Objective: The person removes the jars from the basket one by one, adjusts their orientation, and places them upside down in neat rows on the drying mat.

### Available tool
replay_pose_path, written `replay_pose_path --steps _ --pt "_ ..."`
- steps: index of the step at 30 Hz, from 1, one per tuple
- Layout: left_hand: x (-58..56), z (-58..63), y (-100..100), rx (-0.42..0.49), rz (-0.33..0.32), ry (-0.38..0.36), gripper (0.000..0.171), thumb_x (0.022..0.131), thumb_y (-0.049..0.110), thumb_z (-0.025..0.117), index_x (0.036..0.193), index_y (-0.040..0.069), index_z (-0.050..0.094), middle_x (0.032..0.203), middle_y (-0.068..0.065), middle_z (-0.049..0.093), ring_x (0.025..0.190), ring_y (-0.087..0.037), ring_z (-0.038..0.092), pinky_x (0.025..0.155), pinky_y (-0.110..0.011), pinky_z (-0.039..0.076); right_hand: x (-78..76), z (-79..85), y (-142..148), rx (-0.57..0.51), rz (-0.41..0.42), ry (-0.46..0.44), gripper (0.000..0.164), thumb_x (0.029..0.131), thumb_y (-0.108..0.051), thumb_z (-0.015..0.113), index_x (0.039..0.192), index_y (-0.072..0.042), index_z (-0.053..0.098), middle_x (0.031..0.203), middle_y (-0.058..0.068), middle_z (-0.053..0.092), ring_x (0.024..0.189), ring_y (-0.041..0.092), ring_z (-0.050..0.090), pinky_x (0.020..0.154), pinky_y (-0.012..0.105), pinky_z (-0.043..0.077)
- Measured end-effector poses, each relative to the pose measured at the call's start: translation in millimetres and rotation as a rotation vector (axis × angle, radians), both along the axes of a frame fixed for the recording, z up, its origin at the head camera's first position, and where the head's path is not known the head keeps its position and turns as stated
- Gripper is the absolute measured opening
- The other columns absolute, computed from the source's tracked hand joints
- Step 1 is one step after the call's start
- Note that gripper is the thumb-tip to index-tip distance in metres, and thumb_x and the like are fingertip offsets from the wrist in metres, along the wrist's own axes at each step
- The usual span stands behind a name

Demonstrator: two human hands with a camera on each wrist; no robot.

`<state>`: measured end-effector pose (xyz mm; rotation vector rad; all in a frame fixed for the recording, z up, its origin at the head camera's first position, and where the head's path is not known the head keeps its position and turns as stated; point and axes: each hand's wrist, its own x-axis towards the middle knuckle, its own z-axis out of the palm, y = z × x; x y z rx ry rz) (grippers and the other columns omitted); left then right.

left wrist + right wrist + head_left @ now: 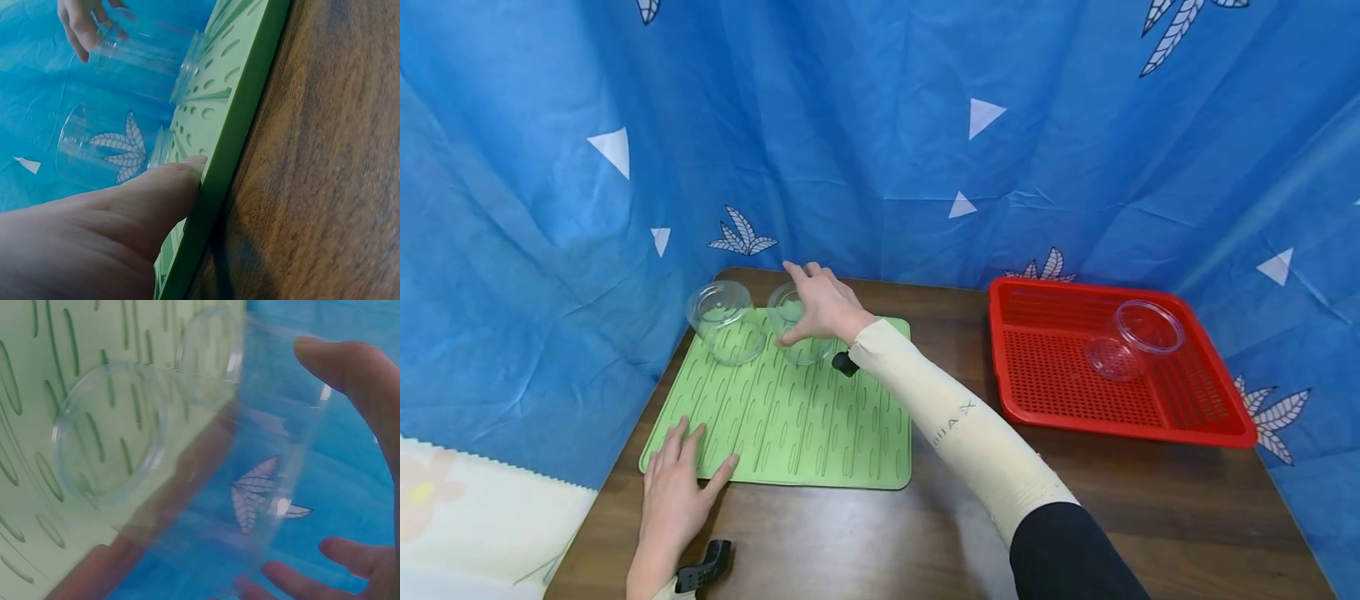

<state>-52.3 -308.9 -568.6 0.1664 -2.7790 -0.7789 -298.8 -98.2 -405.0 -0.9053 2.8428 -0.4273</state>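
Two clear plastic cups stand rim down at the back of the green ridged mat [820, 433]. Over the right-hand cup [187, 456], my right hand [826, 307] is spread, with thumb and fingers apart on either side of its upper end. The other cup [724, 323] stands to its left, near the mat's back left corner. My left hand [679, 492] rests on the mat's front left corner with fingers stretched out. In the left wrist view its thumb [169, 187] lies at the mat's edge.
A red plastic basket [1011, 367] sits to the right on the brown wooden table [820, 542]. Inside it lies another clear cup [1138, 333], tilted. A blue patterned curtain [880, 150] hangs behind the table and along its sides.
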Motion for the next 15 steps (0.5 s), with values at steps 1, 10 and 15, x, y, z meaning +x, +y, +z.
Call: replay_pose_path --steps 1,10,15 --pt "0.4 -0.2 0 0.002 0.0 0.001 0.08 0.102 0.038 0.079 0.154 -0.014 0.047 0.166 -0.04 0.029 0.154 -0.062 0.024 0.124 -0.079 0.014 1.6 3.2 2 -0.009 0.004 0.012 0.137 0.075 -0.067 0.095 0.177 -0.023 0.017 0.169 0.01 0.039 0.153 0.029 0.042 0.106 0.043 0.057" --pt "3.5 -1.0 2 0.011 -0.001 0.01 0.08 0.102 0.038 0.079 0.154 -0.014 0.047 0.166 -0.04 0.029 0.154 -0.062 0.024 0.124 -0.079 0.013 11.9 37.0 34 -0.216 -0.029 0.086 0.125 0.08 -0.058 0.096 0.175 -0.015 0.027 0.169 0.012 0.04 0.151 0.029 0.044 0.112 0.045 0.053" --pt "4.4 -0.6 2 0.014 -0.004 0.003 0.08 0.103 0.039 0.078 0.154 -0.014 0.046 0.166 -0.041 0.029 0.154 -0.062 0.023 0.125 -0.079 0.011 12.1 47.6 65 -0.39 -0.099 0.163 0.117 0.081 -0.054 0.096 0.172 -0.014 0.034 0.166 0.01 0.045 0.151 0.029 0.046 0.119 0.044 0.047"
